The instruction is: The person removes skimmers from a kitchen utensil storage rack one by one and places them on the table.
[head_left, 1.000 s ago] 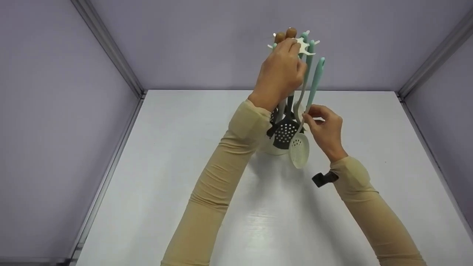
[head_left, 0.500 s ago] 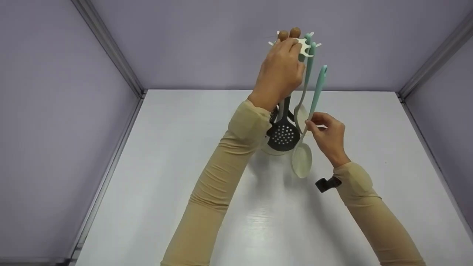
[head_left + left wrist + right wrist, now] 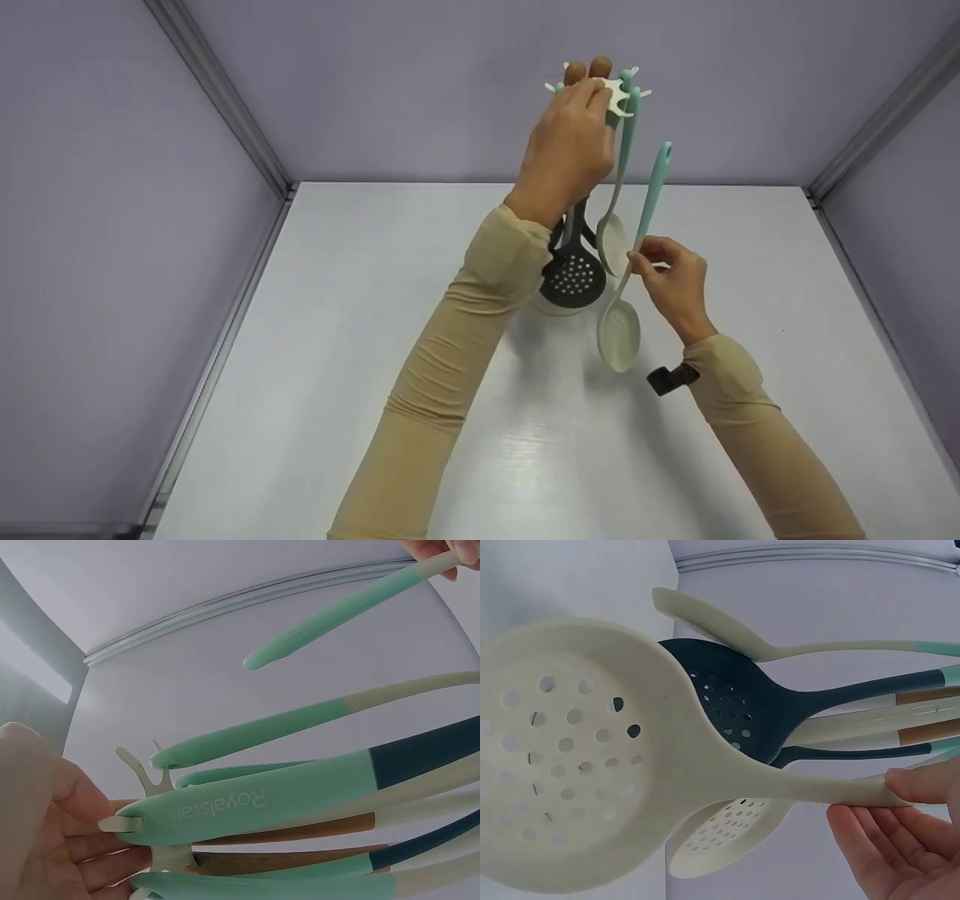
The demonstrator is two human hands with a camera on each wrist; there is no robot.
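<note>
- Cream-bowled slotted spoon (image 3: 621, 336) with a mint handle is nearest: right hand (image 3: 673, 283) pinches its shaft between thumb and fingertips, below the handle.
- Spoon hangs free in the air, bowl down over the white desk (image 3: 300, 360), handle tip up and clear of the rack's hooks; judged already unhooked, setting-down not yet done.
- Right wrist view: bowl round, shallow, pierced with many small holes, neck slim and pale.
- Black clip (image 3: 672, 377) sits at the right sleeve cuff.
- Behind it, utensil rack (image 3: 616, 96) stands on the desk with the other pieces hanging: dark perforated skimmer (image 3: 574, 279), a cream solid spoon (image 3: 612, 234), wood-handled tools.
- Left hand (image 3: 568, 154) grips the rack's white hooked top, fingers curled over it, steadying.
- Farthest: lilac walls (image 3: 420, 82), metal corner rails.
</note>
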